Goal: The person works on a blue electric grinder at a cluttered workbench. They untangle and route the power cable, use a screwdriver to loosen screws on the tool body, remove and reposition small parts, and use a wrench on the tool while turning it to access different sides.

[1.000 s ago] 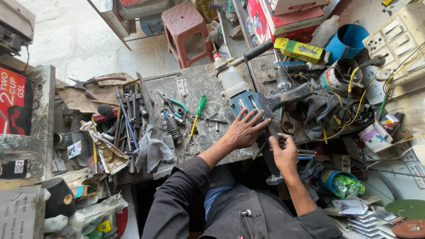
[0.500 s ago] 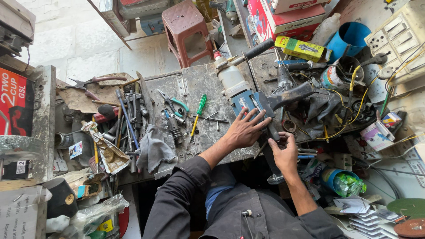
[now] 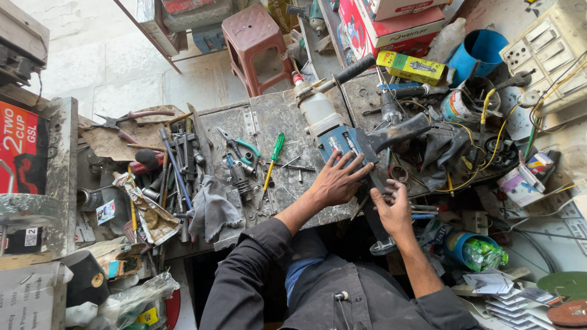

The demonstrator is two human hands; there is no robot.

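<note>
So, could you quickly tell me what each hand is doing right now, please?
Left hand: open, fingers spread, resting flat on the blue power drill.
Right hand: partly curled at the bench edge below the drill; whether it grips anything cannot be told.

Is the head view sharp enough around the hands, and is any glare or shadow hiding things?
Head view: even daylight, no glare; left hand and right hand sharp on the blue drill; under the bench deep shadow hides detail; wide-lens bending at the edges.

left hand (image 3: 338,182) on blue drill (image 3: 342,137), cluttered workbench (image 3: 275,122)
</note>
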